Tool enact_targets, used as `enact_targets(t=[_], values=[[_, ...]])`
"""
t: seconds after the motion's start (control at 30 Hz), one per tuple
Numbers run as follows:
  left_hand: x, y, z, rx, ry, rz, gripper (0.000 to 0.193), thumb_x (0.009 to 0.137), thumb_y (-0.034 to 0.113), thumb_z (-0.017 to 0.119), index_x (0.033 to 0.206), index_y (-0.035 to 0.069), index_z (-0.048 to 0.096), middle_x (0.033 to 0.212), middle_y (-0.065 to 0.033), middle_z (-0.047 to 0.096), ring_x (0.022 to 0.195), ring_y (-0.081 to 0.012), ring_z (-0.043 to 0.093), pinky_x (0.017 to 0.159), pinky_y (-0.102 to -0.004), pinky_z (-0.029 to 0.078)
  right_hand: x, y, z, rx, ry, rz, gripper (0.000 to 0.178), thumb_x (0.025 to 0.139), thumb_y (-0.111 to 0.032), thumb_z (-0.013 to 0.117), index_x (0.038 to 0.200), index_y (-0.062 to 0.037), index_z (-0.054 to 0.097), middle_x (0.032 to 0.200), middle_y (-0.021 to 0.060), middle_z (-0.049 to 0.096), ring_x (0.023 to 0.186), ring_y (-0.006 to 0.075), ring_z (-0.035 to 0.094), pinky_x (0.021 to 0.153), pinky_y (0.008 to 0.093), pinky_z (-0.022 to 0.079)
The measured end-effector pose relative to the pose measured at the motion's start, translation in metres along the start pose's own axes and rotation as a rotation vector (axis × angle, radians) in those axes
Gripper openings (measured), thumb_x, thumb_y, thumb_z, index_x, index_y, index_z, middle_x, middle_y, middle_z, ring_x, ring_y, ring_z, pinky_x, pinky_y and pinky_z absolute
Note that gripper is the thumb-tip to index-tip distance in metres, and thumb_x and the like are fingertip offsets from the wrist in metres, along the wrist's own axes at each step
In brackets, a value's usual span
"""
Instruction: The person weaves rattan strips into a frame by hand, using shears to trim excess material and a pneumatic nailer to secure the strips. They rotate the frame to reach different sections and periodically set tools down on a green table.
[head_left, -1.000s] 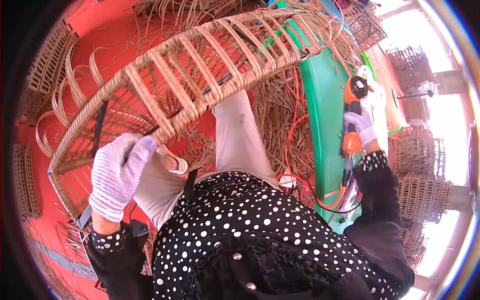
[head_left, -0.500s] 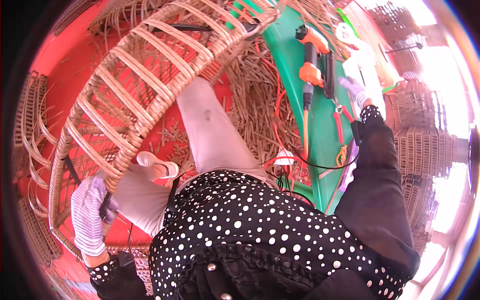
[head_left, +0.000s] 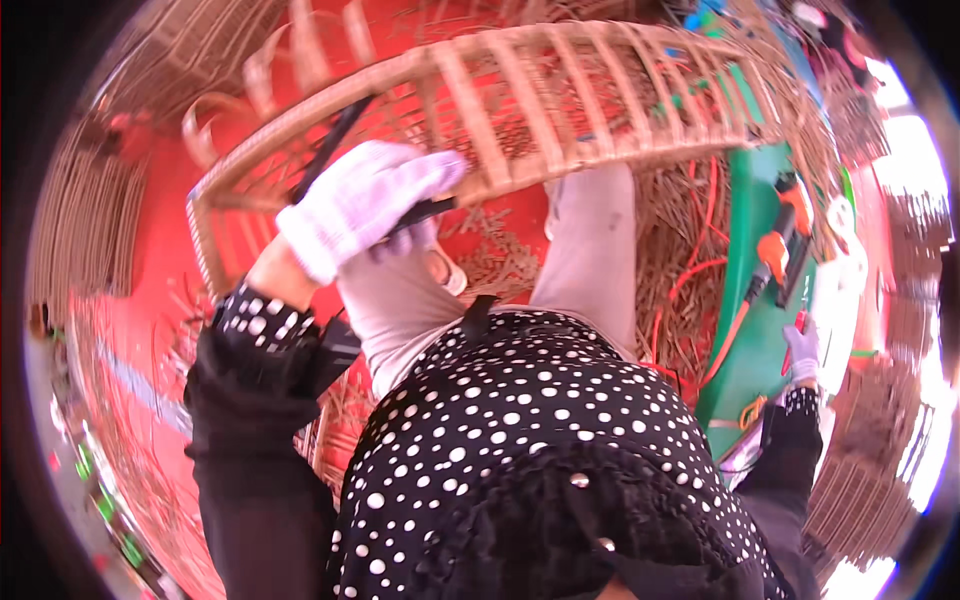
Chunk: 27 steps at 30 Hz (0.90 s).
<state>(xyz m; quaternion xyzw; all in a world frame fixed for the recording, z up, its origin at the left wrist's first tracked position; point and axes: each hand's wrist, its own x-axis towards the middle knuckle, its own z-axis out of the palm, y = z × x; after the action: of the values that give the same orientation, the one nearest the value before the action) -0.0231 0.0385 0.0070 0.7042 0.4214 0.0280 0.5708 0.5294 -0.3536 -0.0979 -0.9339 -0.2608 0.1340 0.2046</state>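
A tan woven wicker frame with slats and gaps lies across my knees. My left hand, in a pale knitted glove, is closed over its near rim at the left, where a black bar shows under the fingers. My right hand, also gloved, reaches far out to the right over a green tabletop. A small red piece shows at its fingertips. The hand is too small and blurred to tell whether it grips this. Beyond it on the green top lies an orange and black power tool.
Cut wicker strips are heaped on the red floor beside my legs. An orange cord trails from the tool. Stacked woven panels stand at the left, and more woven pieces at the right.
My view has shifted. The wicker frame now lies more crosswise, and my left hand sits higher and further in along its rim. My right hand has come back beside the green top.
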Motion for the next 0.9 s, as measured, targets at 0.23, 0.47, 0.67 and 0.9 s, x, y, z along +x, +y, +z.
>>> enact_targets(t=[0.23, 0.47, 0.67, 0.9], values=[[-0.006, -0.004, 0.000, -0.007, 0.105, -0.106, 0.050, 0.084, 0.049, 0.051, 0.072, 0.002, 0.059, 0.056, -0.0063, 0.058, 0.041, -0.0094, 0.052, 0.037, -0.0217, 0.042, -0.095, -0.344, 0.055, -0.365, 0.056, -1.234, 0.058, 0.056, -0.019, 0.071, 0.109, -0.0059, 0.049, 0.100, 0.0132, 0.054, 0.092, 0.0317, 0.054, 0.080, 0.0396, 0.043], [-0.009, 0.004, 0.002, -0.014, 0.064, -0.074, 0.046, 0.087, 0.046, 0.049, 0.077, 0.003, 0.062, 0.057, -0.0043, 0.058, 0.044, -0.0081, 0.052, 0.039, -0.0215, 0.042, -0.119, -0.428, 0.096, -0.466, 0.113, -1.654, 0.062, 0.063, -0.044, 0.068, 0.110, -0.0070, 0.051, 0.103, 0.0116, 0.051, 0.096, 0.0280, 0.051, 0.084, 0.0391, 0.039], [-0.010, 0.000, -0.003, -0.012, 0.065, -0.053, 0.042, 0.089, 0.042, 0.048, 0.087, 0.003, 0.064, 0.059, -0.0028, 0.058, 0.045, -0.0061, 0.051, 0.040, -0.0201, 0.042, -0.119, -0.457, 0.109, -0.540, 0.021, -1.720, 0.061, 0.064, -0.043, 0.067, 0.110, -0.0058, 0.051, 0.101, 0.0120, 0.052, 0.094, 0.0273, 0.052, 0.081, 0.0383, 0.040], [-0.010, -0.006, -0.014, -0.016, 0.057, -0.037, 0.041, 0.090, 0.040, 0.047, 0.091, 0.003, 0.063, 0.066, -0.0028, 0.061, 0.054, -0.0063, 0.055, 0.047, -0.0212, 0.045, -0.115, -0.449, 0.106, -0.445, 0.023, -1.678, 0.048, 0.066, -0.037, 0.067, 0.103, -0.0104, 0.053, 0.084, 0.0065, 0.055, 0.074, 0.0237, 0.057, 0.067, 0.0357, 0.045]])
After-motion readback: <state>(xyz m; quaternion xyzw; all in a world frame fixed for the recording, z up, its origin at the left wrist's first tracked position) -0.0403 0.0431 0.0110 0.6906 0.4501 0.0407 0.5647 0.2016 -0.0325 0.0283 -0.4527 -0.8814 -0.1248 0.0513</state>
